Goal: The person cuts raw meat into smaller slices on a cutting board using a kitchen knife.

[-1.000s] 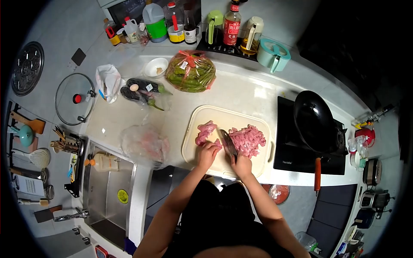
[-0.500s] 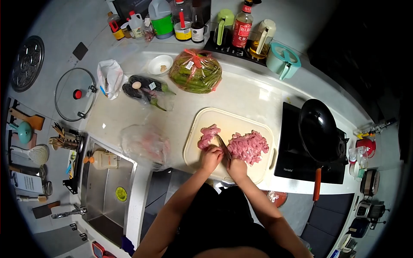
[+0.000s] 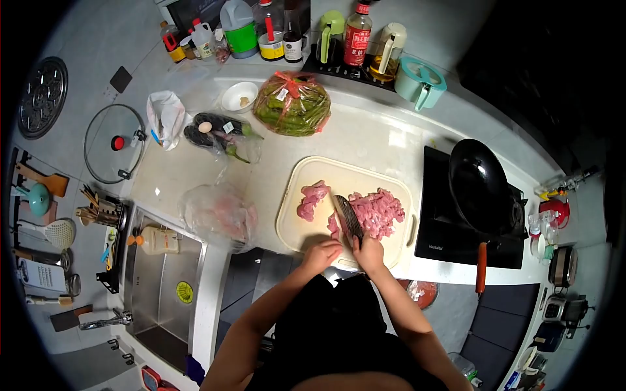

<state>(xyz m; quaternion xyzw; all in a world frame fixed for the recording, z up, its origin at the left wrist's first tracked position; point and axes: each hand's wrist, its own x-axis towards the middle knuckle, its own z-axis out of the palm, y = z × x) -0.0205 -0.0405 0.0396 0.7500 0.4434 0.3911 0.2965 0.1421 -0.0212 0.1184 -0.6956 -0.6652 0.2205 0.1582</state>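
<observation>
Pink meat lies in two groups on the cream cutting board [image 3: 297, 238], which rests on the pale desk [image 3: 365, 140]. At right is a heap of cut pieces [image 3: 383, 212]; at left a larger piece [image 3: 313, 199] lies apart from it. Between them, beside the blade, is a narrow strip [image 3: 334, 226]. The right hand [image 3: 370, 253] is closed around the handle of the knife [image 3: 349, 218], whose blade points away from the body, along the near side of the heap. The left hand [image 3: 321, 254] is at the near edge of the board with fingers partly bent; I cannot tell whether they touch the strip.

I judge that the slicing is in hand, and partly done. The next move seems to call for steadying the strip with bent fingertips, kept away from the edge.
</observation>
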